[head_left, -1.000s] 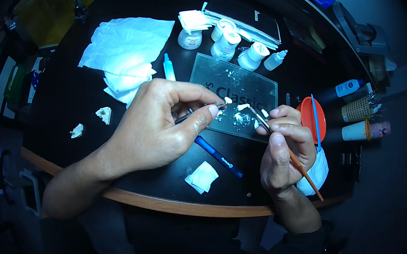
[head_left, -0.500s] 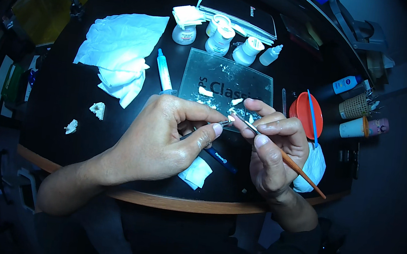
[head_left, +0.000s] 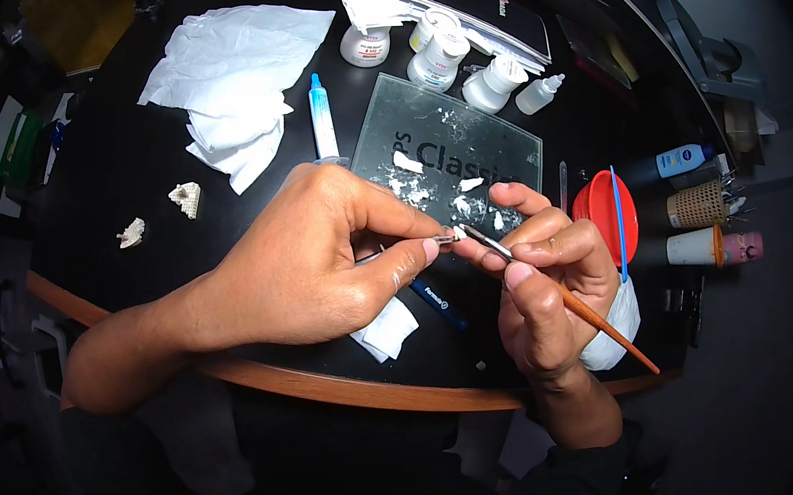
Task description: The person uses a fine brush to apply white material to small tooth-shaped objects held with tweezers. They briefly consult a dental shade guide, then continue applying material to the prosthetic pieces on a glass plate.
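My left hand [head_left: 317, 258] is closed, thumb and forefinger pinching a small metal holder [head_left: 443, 240]. A small white tooth-shaped piece [head_left: 460, 234] sits at the holder's tip. My right hand [head_left: 559, 281] grips a slim tool [head_left: 607, 327] with a brown wooden handle and a metal front, its tip at the white piece. Whether that tip is a brush or a blade is too small to tell. Beyond both hands lies a glass slab [head_left: 440, 121] with white paste clumps [head_left: 408, 163] on it. A dark blue handle [head_left: 439, 301] lies below my left hand, partly hidden.
White jars [head_left: 437, 60] and a dropper bottle [head_left: 539, 94] stand behind the slab. Crumpled tissue [head_left: 232, 63], a syringe [head_left: 322, 117] and two tooth models [head_left: 185, 199] lie left. Right are a red dish [head_left: 597, 207], a blue stick [head_left: 620, 224] and cups [head_left: 693, 249].
The light has turned from bluish to white. My right hand and its tool have shifted slightly right, the tool's tip staying close to the white piece. My left hand keeps its pinch.
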`<state>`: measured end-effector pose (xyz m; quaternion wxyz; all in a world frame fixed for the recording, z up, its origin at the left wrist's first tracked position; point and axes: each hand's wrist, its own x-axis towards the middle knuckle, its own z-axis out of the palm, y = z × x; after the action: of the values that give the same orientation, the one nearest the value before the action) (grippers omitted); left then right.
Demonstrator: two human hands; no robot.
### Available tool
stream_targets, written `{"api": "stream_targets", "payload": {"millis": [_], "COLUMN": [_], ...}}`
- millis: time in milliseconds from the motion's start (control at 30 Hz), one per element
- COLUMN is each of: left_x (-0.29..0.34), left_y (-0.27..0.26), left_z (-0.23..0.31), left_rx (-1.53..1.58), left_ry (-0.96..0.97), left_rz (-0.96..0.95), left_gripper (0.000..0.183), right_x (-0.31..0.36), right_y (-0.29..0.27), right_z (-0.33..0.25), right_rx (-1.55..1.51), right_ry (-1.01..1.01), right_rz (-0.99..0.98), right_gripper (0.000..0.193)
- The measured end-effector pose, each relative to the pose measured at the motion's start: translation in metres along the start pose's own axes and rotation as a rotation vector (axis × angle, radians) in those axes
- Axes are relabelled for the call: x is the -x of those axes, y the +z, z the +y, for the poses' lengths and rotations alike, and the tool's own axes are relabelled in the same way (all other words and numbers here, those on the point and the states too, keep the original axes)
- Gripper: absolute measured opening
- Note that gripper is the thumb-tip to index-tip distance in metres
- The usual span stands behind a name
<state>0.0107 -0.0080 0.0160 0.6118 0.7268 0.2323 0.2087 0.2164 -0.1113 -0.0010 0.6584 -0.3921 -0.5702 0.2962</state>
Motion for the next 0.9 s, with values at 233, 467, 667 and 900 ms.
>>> {"api": "stream_targets", "payload": {"millis": [233,467,667,900], "left_x": [0.0019,0.0018,0.003,0.0022], "left_y": [-0.0009,0.0007,0.0004,0.0015], "left_z": [0.0024,-0.0003,0.0021,0.0005], "left_rx": [0.0,-0.011,-0.059,-0.027], "left_ry": [0.015,0.042,0.065,0.077], "left_rz": [0.01,0.015,0.033,0.037], "left_gripper": [0.02,0.021,0.021,0.02], "right_x": [0.001,0.001,0.0016,0.0029], "right_y": [0.0003,0.0007,0.0006,0.0003], "right_z": [0.0025,0.0016,0.0034,0.0018], "right_rx": [0.023,0.057,0.067,0.048], "right_ry": [-0.052,-0.078,-0.107,-0.093], "right_rz": [-0.035,-0.044,-0.064,-0.056], "right_gripper": [0.01,0.011,0.01,0.01]}}
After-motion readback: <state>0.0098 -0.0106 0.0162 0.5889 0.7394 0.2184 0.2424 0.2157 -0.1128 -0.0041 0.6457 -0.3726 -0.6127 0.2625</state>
